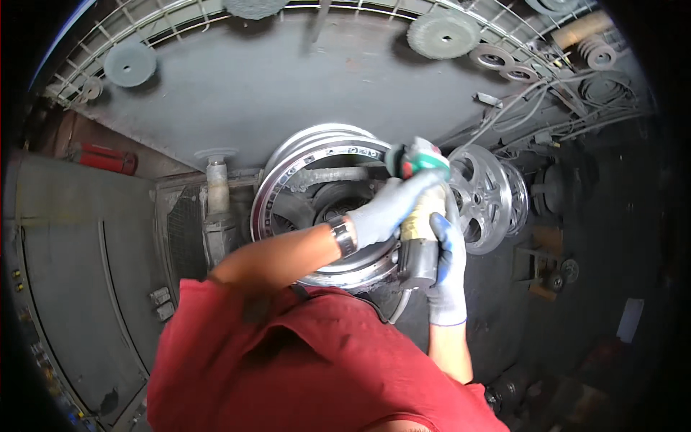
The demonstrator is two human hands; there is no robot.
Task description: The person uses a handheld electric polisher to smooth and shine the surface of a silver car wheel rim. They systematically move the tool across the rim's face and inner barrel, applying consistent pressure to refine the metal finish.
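Both my hands, in grey and blue work gloves, are closed around an angle grinder (420, 227). My left hand (389, 210), with a dark watch at the wrist, grips it near its green and red head. My right hand (449, 248) wraps the taped yellowish body from the right, above the dark grey rear end. The grinder's disc, blurred, points left over the far right part of a car wheel (350, 278). That wheel lies below my hands, with a shiny lip and dark spokes. Part of it is hidden by my left forearm. A cord leaves the grinder's rear.
More silver wheels (484, 198) stand to the right. On the left is another power tool (218, 183) with a disc, and a red object (106, 159). A wire rack (173, 27) at the back holds several round discs (444, 36). Cables (529, 108) run at the far right.
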